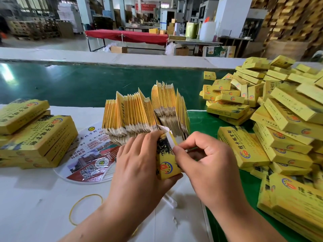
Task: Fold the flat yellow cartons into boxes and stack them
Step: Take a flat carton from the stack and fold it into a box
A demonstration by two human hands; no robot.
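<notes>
The left hand held a partly formed yellow carton upright, its grip wrapped round the box from behind, thumb under the lower corner and fingers curled over the top edge. The right hand met it from three o'clock, thumb and forefinger pinching the white end flap at the carton's upper end, the other fingers curled in loosely behind. The carton stood just above the white table, near the frame's centre.

At twelve o'clock from the hands, just behind them, a fanned bundle of flat cartons stood on edge. At nine o'clock lay a low stack of folded boxes. From one to four o'clock a loose heap of finished boxes spread over the green belt. A round printed fan lay flat between the left stack and the hands, partly under the bundle. At seven o'clock a yellow rubber band lay on the table.
</notes>
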